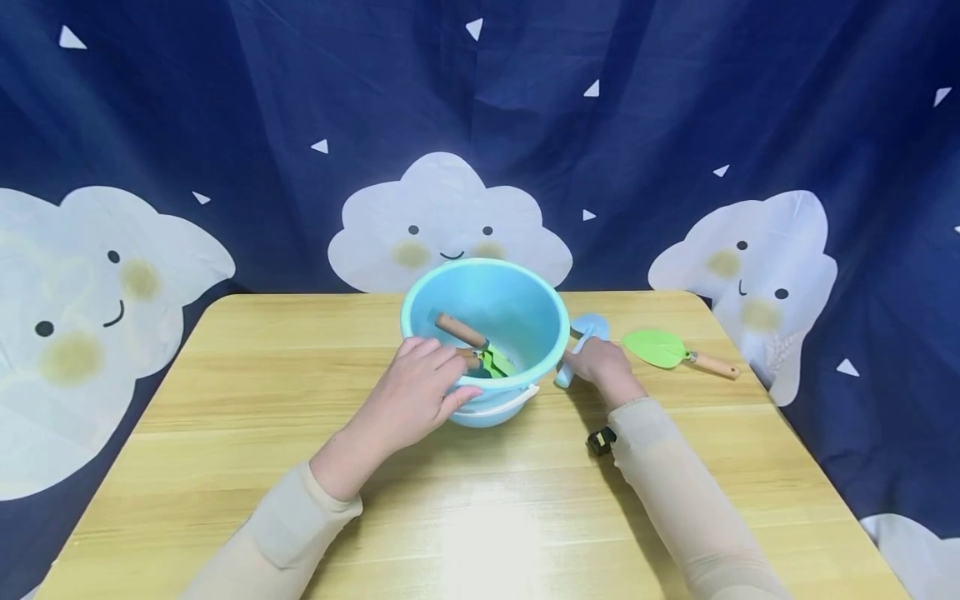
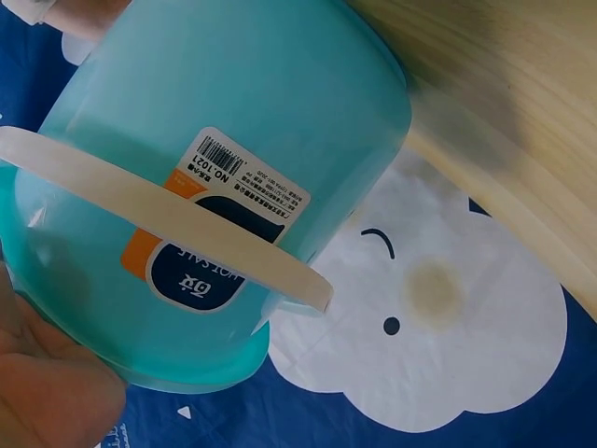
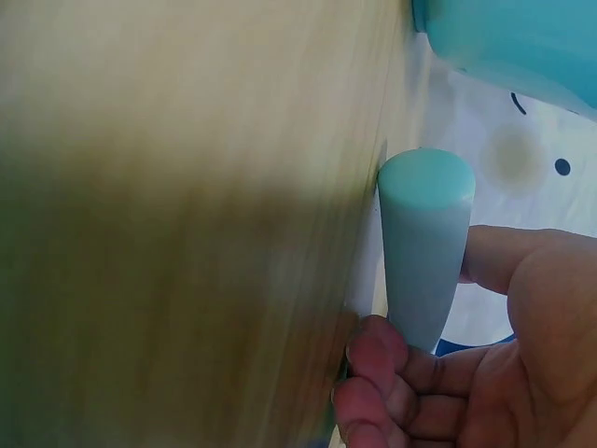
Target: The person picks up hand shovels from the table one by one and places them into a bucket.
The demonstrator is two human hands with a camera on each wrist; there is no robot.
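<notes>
A light-blue bucket (image 1: 501, 287) stands on the table, its white handle (image 2: 168, 215) hanging down the outside. My left hand (image 1: 416, 392) grips the near left rim, thumb outside and fingers over the edge. Inside the bucket lie garden tools: a wooden handle (image 1: 461, 330) leans toward the far left, and a bright green tool part (image 1: 497, 362) shows near the left fingers. Just right of the bucket, my right hand (image 1: 603, 365) holds a light-blue shovel (image 1: 591, 323) by its tapered handle (image 3: 427, 243), between thumb and fingers, low over the table. The palm partly hides the shovel in the head view.
To the right of my right hand lies a green leaf-shaped trowel (image 1: 654, 347) with a wooden handle, pointing toward the table's right edge. A small black device (image 1: 601, 441) sits at my right wrist. Behind the wooden table (image 1: 480, 500) hangs a dark blue cloud-patterned curtain (image 1: 525, 108).
</notes>
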